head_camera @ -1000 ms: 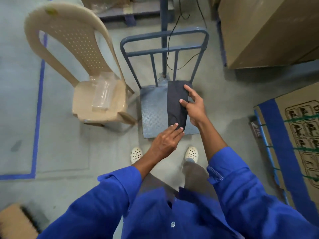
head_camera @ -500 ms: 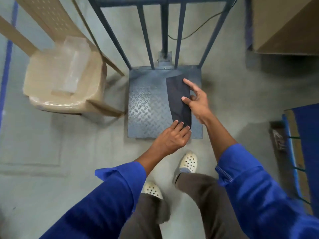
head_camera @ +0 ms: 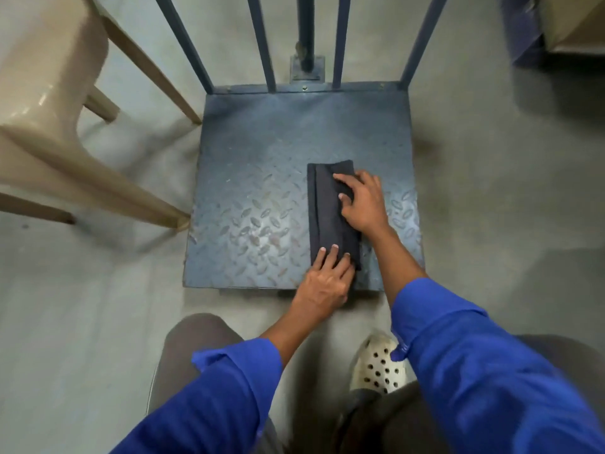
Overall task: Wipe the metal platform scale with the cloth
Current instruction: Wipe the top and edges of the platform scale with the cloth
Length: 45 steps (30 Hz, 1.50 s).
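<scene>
Head view is showing the left hand (head_camera: pixel 327 283) pressing flat, fingers straight, on the near end of the folded dark cloth (head_camera: pixel 324 217), clasping nothing. Just beyond, the right hand (head_camera: pixel 363 204) is pressing its far right edge the same way, so the cloth is lying pinned under both hands on the right half of the metal platform scale (head_camera: pixel 255 191). Wiping is seemingly only beginning, with the left half and the far strip by the rails (head_camera: pixel 262 44) waiting to be covered.

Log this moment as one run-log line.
cloth: folded, on scale platform | left hand: pressing near end | right hand: pressing far end
</scene>
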### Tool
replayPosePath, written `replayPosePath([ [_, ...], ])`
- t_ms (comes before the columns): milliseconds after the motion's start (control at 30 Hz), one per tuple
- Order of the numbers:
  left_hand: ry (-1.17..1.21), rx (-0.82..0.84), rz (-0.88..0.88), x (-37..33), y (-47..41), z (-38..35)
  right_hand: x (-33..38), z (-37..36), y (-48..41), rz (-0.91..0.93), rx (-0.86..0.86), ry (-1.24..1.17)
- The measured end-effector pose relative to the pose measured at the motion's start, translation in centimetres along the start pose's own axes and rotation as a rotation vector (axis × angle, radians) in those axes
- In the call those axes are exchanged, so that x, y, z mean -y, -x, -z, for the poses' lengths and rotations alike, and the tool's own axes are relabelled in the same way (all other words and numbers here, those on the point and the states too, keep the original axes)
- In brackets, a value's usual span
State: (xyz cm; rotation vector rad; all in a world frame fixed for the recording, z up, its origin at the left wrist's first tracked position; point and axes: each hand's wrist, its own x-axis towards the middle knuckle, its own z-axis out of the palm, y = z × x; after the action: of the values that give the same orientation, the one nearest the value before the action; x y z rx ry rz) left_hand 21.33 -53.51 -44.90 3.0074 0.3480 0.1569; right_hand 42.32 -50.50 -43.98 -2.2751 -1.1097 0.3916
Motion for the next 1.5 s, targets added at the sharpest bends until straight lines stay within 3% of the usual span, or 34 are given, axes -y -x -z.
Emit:
replayPosePath([
  [167,0.142,0.026,0.059,-0.1,0.5,0.2,0.5,0.4,0.6,0.035,0.003,0.077],
  [300,0.223,-0.091,0.112,1.5,1.1,1.2,1.7,1.2,2.3,0.024,-0.043,0.21],
  [433,0.192,-0.162,0.418,4.1,0.5,1.5,3.1,-0.1,3.2,0.101,-0.153,0.233],
  [567,0.169,-0.05,0.596,7.6,0.1,0.5,3.9,-2.6,4.0,0.111,-0.069,0.162],
  [867,0.135,-0.039,0.546,9.3,0.4,-0.3,1.2,-2.7,7.7,0.074,-0.059,0.314],
  [1233,0.122,-0.041,0.556,9.3,0.3,-0.2,2.0,-1.1,8.6,0.064,-0.175,0.226],
  [1500,0.1,-0.038,0.548,9.4,0.3,-0.4,1.3,-2.4,8.6,-0.041,-0.034,0.413],
])
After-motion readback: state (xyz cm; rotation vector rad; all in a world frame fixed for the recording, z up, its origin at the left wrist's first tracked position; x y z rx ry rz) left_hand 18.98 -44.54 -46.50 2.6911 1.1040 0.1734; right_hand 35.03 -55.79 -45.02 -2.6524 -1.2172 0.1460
